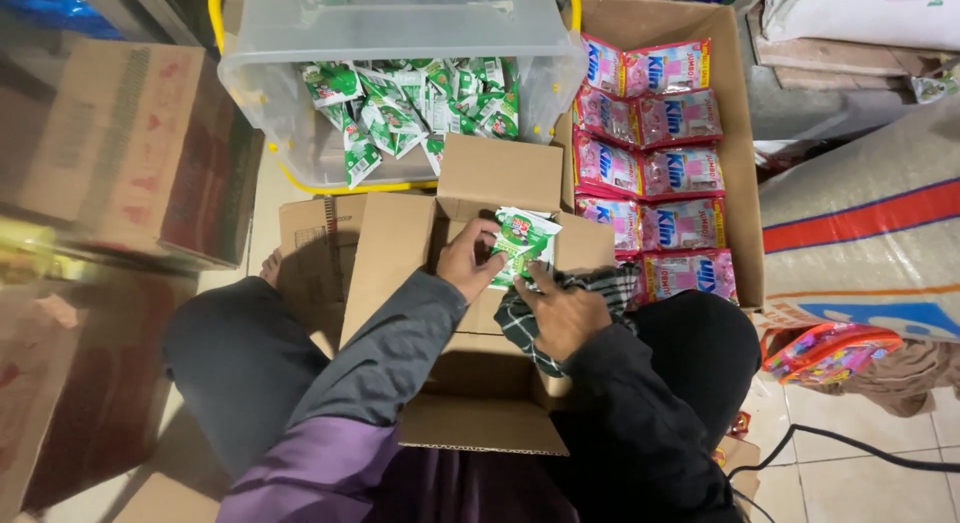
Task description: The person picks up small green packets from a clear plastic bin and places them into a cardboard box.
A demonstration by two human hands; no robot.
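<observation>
I sit with an open brown cardboard box (400, 253) between my knees. My left hand (468, 261) and my right hand (562, 308) both grip a bunch of small green and white sachets (525, 241) just above the box's opening. A dark checked cloth (590, 293) lies under my right hand, draped over the box's right edge. Beyond the box stands a clear plastic tub (400, 43) with yellow handles, holding several loose sachets of the same green kind (410, 108).
To the right, an open carton (745, 183) holds rows of pink sachet packs (660, 168). Stacked brown cartons (120, 143) stand on the left. Woven sacks (870, 213), a colourful bag (830, 348) and a black cable (850, 445) lie on the tiled floor at right.
</observation>
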